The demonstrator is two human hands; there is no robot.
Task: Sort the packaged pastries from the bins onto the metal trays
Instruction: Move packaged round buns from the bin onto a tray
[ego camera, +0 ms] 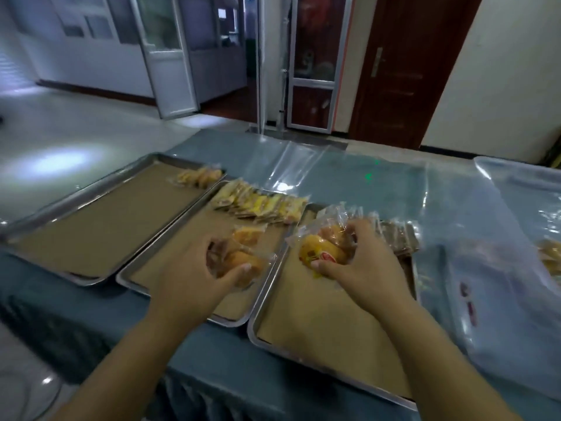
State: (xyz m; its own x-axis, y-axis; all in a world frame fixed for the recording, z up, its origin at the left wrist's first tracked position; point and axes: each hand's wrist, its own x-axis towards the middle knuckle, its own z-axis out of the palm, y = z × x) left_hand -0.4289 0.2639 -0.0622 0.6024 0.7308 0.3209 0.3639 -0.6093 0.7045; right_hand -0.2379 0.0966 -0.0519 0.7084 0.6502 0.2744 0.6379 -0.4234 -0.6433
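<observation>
Three metal trays lined with brown paper lie side by side on the table: a left tray (pixel 76 214), a middle tray (pixel 182 238) and a right tray (pixel 318 329). My left hand (pixel 194 275) grips clear-wrapped golden pastries (pixel 239 262) over the middle tray. My right hand (pixel 364 262) grips a wrapped orange bun (pixel 318 253) with a red label at the far end of the right tray. A row of yellow packets (pixel 261 205) lines the middle tray's far end. A few packets (pixel 197 176) sit at the left tray's far corner. Dark brown packets (pixel 397 238) lie behind my right hand.
A large clear plastic bag (pixel 501 268) holding more pastries (pixel 549 256) lies on the table to the right of the trays. The table wears a teal cloth (pixel 212 360) under clear plastic sheeting. Doors and a tiled floor lie beyond.
</observation>
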